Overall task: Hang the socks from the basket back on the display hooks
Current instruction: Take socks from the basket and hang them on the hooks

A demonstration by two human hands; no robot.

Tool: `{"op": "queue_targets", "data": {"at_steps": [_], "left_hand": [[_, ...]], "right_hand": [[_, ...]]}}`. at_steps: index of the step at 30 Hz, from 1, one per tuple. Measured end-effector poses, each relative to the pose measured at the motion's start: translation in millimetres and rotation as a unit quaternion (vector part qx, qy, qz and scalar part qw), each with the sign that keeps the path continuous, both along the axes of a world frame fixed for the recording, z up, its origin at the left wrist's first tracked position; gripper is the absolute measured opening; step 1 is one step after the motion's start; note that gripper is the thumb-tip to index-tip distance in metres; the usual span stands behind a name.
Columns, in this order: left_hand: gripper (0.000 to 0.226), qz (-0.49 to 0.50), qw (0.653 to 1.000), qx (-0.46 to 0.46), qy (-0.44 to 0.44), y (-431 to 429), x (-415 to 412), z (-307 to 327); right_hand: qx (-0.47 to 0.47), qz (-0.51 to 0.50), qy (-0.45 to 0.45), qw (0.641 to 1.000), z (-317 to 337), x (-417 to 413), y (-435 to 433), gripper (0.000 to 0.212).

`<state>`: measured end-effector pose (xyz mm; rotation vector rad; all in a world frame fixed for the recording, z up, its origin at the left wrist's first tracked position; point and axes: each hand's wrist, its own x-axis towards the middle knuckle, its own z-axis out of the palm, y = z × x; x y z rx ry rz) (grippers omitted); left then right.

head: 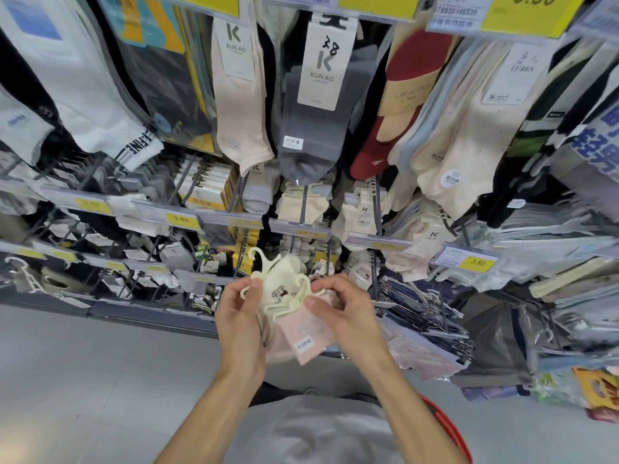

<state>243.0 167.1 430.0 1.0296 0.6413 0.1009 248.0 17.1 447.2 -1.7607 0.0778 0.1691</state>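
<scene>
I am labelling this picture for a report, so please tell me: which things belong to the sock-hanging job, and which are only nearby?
Belong to the job: left hand gripping the cream socks; right hand gripping the pink socks; red basket; display hook.
Only nearby: grey KUN AO sock; yellow price tag; floor.

Shop aisle, packaged socks [308, 142] on display hooks [303, 202], yellow price tags [181, 218]
</scene>
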Motion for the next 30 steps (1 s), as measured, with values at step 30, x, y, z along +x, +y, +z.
{"op": "queue_targets", "data": {"at_steps": [30], "left_hand": [[0.021, -0.135, 0.988, 0.074, 0.025, 57, 31, 0]], "right_hand": [[0.337, -0.242, 0.088, 0.906, -61, 139, 32, 0.025]]}}
